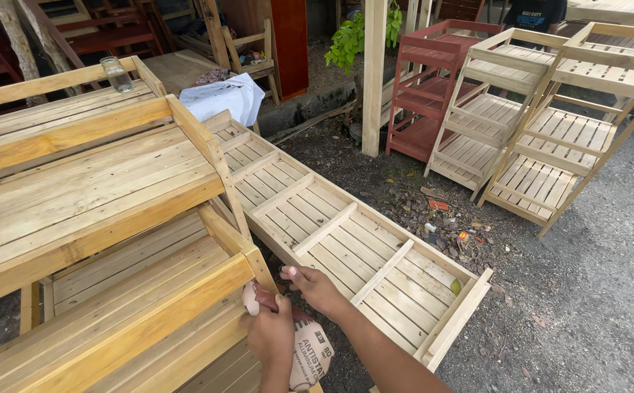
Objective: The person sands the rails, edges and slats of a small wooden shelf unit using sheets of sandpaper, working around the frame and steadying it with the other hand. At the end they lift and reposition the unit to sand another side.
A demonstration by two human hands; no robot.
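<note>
Pale, freshly cut pine fills the left half of the frame: the tall stepped shelf rack of light slatted wood that I stand over, its tiers dropping toward me like stairs, each front board yellow and faintly streaked with grain. Beside it, running from the upper middle down to the lower right, a long flat slatted rack of the same bare wood lies on the gritty grey ground, divided by cross rails into panels. In the upper right stand two more unpainted tiered racks and a red-brown painted one.

At the bottom centre both my hands meet at the corner post of the lowest tier. My left hand is clenched around a folded sheet of tan-backed sandpaper with a dark reddish grit face, which it presses against the post's edge; the paper curls out below my fist. My right hand rests on the upper end of the same sheet, fingers closed lightly on it, thumb up.

I judge this to be the sanding step, at the corner. The next stroke seems to call for firm, even pressure along the grain.

Smaller things sit far off: a crumpled white cloth and a small clear glass jar on the top rail, upper left.
</note>
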